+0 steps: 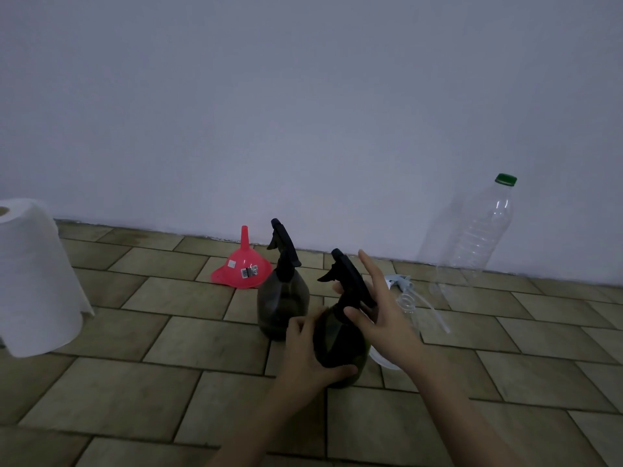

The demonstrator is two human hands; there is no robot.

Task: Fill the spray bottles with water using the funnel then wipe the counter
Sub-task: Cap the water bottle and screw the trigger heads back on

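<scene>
Two dark spray bottles with black trigger heads stand on the tiled counter. My left hand (308, 352) grips the body of the nearer bottle (340, 345). My right hand (377, 315) is at that bottle's black spray head (347, 278), thumb against its neck and fingers stretched upward. The second dark bottle (283, 301) stands just behind to the left. A red funnel (242, 269) sits upside down behind it. A clear spray bottle (406, 305) lies partly hidden behind my right hand, its white trigger head and tube beside it.
A large clear plastic bottle with a green cap (472, 237) stands at the back right by the wall. A paper towel roll (32, 278) stands at the left edge. The wall runs along the back of the tiled counter (168, 382).
</scene>
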